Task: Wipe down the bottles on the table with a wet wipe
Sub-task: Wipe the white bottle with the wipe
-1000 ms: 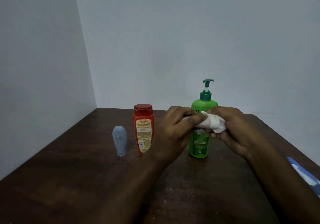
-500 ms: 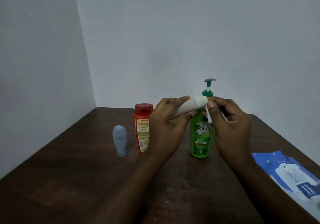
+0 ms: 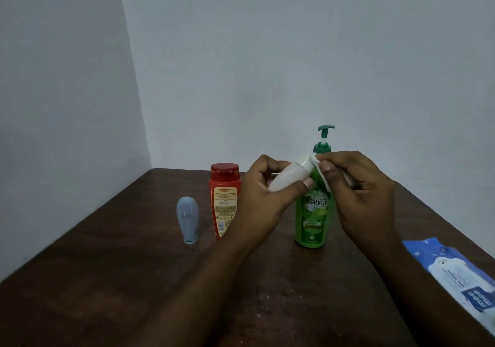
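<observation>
Our left grip clasps the white bottle mid-body; our right grip pinches the limp wet wipe against its cap. Light, likely slippery once damp, so we judge a firm mid-body hold best.

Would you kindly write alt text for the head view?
A left hand holds a white bottle while the right hand presses a wet wipe to its cap. Nearby stand a green pump bottle, red bottle and grey tube.
</observation>
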Available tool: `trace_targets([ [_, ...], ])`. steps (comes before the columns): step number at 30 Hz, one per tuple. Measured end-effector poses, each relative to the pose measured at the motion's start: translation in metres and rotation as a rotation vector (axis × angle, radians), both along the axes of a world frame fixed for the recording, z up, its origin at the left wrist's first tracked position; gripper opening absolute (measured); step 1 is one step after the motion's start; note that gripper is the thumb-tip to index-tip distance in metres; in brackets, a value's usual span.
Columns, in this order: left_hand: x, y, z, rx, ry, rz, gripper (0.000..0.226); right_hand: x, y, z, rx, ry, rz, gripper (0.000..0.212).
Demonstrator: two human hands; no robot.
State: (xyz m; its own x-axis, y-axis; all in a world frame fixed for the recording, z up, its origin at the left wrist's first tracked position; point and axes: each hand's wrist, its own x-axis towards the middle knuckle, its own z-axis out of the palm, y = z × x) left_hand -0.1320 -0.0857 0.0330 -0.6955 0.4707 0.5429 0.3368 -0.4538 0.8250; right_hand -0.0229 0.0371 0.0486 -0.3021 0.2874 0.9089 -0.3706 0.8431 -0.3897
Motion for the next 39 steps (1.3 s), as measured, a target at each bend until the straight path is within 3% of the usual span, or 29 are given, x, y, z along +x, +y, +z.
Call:
trace_targets([
  [7, 0.009, -0.004, 0.012, 0.113, -0.561, -0.639, 0.032, -0.007, -0.002, -0.012, 0.266, 0.048, -0.411, 0.028],
  [13, 0.004, -0.006, 0.013, 0.08, -0.804, -0.692, 0.038, -0.01, -0.006, -0.015, 0.389, 0.036, -0.376, 0.026],
  [21, -0.009, -0.009, 0.015, 0.201, -0.895, -0.678, 0.035, -0.012, -0.028, -0.013, 0.343, -0.14, -0.093, 0.028],
  [26, -0.018, -0.006, 0.011, 0.207, -0.905, -0.665, 0.059, -0.005, -0.032, -0.008, 0.465, -0.383, 0.175, 0.022],
  [29, -0.014, -0.004, 0.01, 0.192, -0.872, -0.667, 0.041, 0.001, -0.032, -0.004, 0.339, -0.333, 0.279, 0.023],
  [32, -0.01, -0.001, 0.008, 0.163, -0.816, -0.65, 0.034, 0.0, -0.023, 0.0, 0.155, -0.119, 0.064, 0.023],
  [34, -0.007, -0.001, 0.007, 0.135, -0.78, -0.621, 0.037, -0.005, -0.015, -0.002, 0.138, -0.093, -0.122, 0.024],
  [39, -0.007, 0.0, 0.007, 0.156, -0.786, -0.585, 0.034, -0.015, -0.018, -0.016, 0.142, -0.151, -0.1, 0.033],
])
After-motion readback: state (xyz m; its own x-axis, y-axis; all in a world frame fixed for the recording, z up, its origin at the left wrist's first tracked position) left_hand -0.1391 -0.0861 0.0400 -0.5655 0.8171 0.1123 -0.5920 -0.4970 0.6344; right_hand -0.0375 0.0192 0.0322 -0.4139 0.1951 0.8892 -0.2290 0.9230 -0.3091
